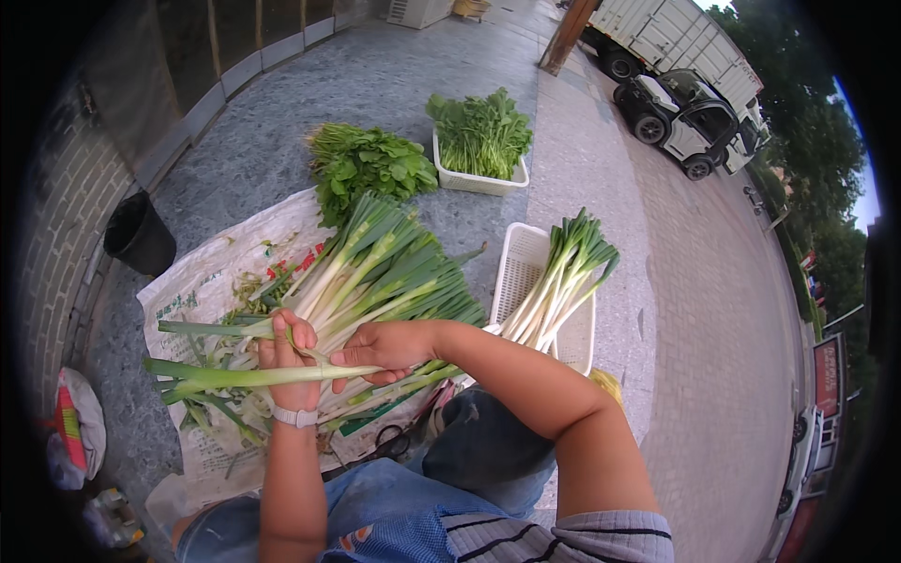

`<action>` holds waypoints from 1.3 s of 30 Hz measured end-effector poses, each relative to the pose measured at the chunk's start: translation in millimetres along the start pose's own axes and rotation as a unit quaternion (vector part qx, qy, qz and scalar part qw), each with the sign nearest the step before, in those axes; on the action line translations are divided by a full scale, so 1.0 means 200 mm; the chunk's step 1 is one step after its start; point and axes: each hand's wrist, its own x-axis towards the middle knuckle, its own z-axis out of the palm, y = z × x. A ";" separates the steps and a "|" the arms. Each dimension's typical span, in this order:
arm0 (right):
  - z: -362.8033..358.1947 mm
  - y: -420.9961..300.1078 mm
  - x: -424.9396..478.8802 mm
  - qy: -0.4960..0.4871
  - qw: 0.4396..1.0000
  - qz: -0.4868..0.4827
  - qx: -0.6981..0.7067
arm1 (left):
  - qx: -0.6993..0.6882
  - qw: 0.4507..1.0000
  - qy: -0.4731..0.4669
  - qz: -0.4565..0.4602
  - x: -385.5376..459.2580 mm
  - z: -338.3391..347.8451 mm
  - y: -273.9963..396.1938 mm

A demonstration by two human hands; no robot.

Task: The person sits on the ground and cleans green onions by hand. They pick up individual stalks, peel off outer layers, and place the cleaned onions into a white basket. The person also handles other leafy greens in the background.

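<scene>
A green onion stalk (264, 376) lies across my left hand (292, 352), its leaves pointing left and its pale end reaching my right hand. My left fingers are closed around it and a peeled-back outer leaf (236, 329). My right hand (380, 352) pinches the stalk near its pale end, with part of a layer between the hands. Just beyond my hands, a large pile of green onions (394, 281) rests on a flattened woven sack (225, 243). Loose trimmings (211, 352) lie left of and under my left hand. More green onions (559, 281) lie in a white plastic basket (519, 264) at the right.
A leafy bunch (373, 165) lies on the floor beside a white basket of greens (481, 184). Scissors (392, 443) are near my lap. A black bucket (141, 236) stands left, with plastic bags (81, 426) nearer. A small vehicle (679, 119) and a truck are parked far right.
</scene>
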 end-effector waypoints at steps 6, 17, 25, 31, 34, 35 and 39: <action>-0.04 0.00 -0.04 -0.026 0.998 0.022 0.043 | -0.074 0.994 0.031 0.077 0.16 -0.06 0.12; -0.58 0.44 -0.48 0.570 0.809 -0.143 -0.021 | 0.216 0.845 0.486 -0.046 0.22 -1.64 0.14; -0.89 1.19 -1.04 0.779 0.621 -0.055 0.065 | 0.714 0.671 0.195 -0.045 0.04 -1.62 -0.28; -0.89 1.28 -1.08 0.813 0.580 0.015 0.051 | 0.805 0.585 -0.088 -0.032 0.14 -1.19 -0.62; -0.87 1.34 -1.07 0.823 0.554 0.093 0.087 | 0.862 0.502 -0.028 -0.061 0.17 -1.14 -0.69; -0.85 1.38 -1.10 0.824 0.541 0.147 0.080 | 0.868 0.489 -0.033 -0.077 0.18 -1.08 -0.67; -0.94 1.67 -1.28 0.836 0.475 0.250 -0.116 | 0.863 0.490 -0.102 -0.072 0.18 -1.03 -0.61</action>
